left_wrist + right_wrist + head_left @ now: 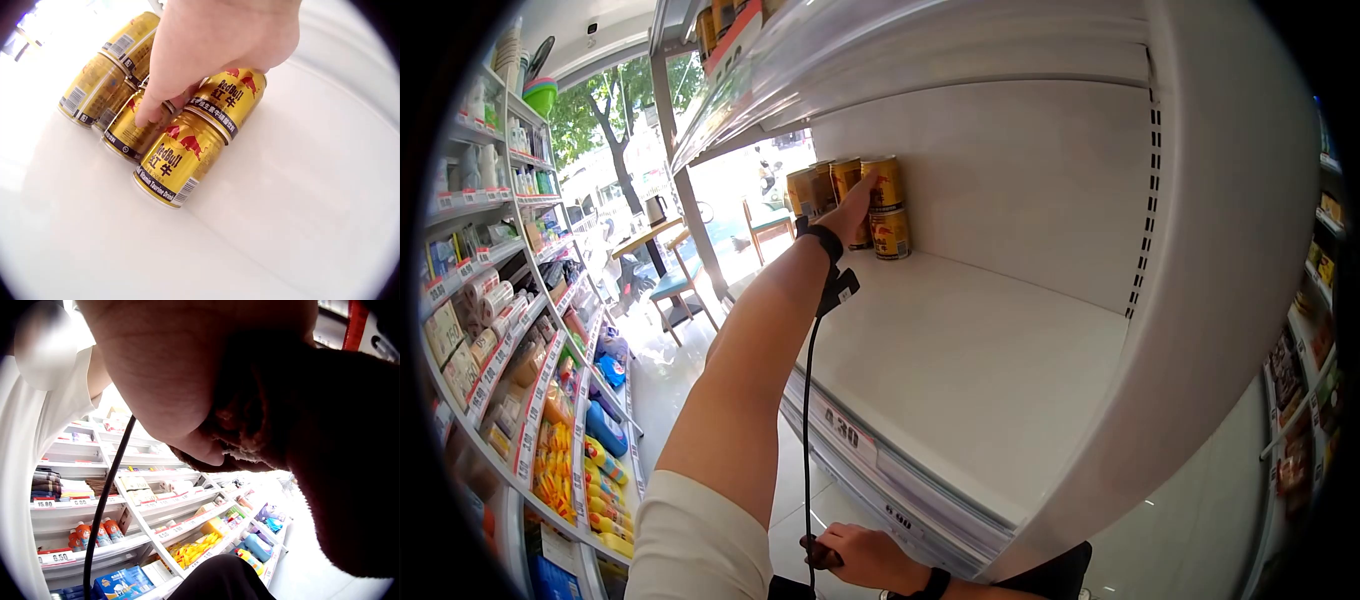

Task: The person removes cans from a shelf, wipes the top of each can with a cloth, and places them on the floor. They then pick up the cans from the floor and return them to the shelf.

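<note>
My left hand (852,212) reaches to the back of a white shelf, where gold Red Bull cans are stacked two high. In the left wrist view, this hand (212,37) grips the upper front can (234,94) from above, and one finger reaches down beside the neighbouring can (128,134). Directly under the gripped can stands a lower can (178,159). More cans (84,90) stand to the left, partly hidden behind the hand. Down by the shelf front, my right hand (865,555) holds a bunched dark brown fuzzy cloth (250,440).
Price labels (845,432) line the shelf's front edge. A thick white side panel (1200,250) rises at the right, and another shelf hangs overhead. Stocked racks (500,300) stand on the left. A black cable (808,430) runs down from the left wrist. Chairs (675,285) stand near the window.
</note>
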Available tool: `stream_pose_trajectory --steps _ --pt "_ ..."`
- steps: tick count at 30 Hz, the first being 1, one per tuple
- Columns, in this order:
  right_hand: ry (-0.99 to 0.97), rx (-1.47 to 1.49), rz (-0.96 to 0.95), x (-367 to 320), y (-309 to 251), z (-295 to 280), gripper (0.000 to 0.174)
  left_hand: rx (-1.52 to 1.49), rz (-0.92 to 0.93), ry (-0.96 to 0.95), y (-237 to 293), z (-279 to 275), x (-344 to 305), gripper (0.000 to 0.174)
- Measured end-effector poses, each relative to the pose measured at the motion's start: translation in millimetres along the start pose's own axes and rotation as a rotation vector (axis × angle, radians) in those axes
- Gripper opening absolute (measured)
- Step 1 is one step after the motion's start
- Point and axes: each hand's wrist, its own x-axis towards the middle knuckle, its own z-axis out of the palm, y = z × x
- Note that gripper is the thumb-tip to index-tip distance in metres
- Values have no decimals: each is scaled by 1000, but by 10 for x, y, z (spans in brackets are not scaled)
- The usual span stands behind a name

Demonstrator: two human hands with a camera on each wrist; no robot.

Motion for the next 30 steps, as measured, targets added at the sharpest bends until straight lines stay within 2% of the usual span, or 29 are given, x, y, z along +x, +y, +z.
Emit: stream_pose_trajectory --steps 2,4,5,7,8,10,14,16,17,20,22,23,26,30 --pt "-5 -2 -4 -6 -7 -4 15 40 -2 -34 15 32 -50 75" --pt "4 0 -10 -10 11 24 15 -48 -28 59 6 122 -72 74" --pt "13 3 -17 -11 16 35 15 -47 -27 57 23 168 -108 74" --pt "20 -4 -24 -10 11 28 15 36 -82 201 63 230 -184 76" --pt "24 -12 -31 -11 7 23 15 36 -83 202 9 181 -112 76" --pt "15 -16 -29 -12 -8 -1 15 337 -36 24 -150 22 87 80" --pt "18 -13 -30 -8 -42 -14 14 422 -22 29 -122 126 -55 83" --pt "35 -19 -44 -8 -31 -11 14 390 -84 170 -47 234 -212 82" --pt "50 -25 -58 -6 -26 -6 14 390 -85 170 -58 241 -214 82" --pt "59 -63 -61 3 -27 -7 14 521 -43 249 -25 262 -286 75" --pt "69 -62 -72 -2 8 5 14 580 -33 146 92 265 -429 68" --pt "84 -60 -81 -1 12 16 14 581 -36 151 99 272 -470 68" --pt "84 -76 -61 2 -13 -14 17 592 67 259 111 346 -621 64" --pt "98 -96 -53 -14 -81 -72 20 646 14 284 280 307 -901 62"
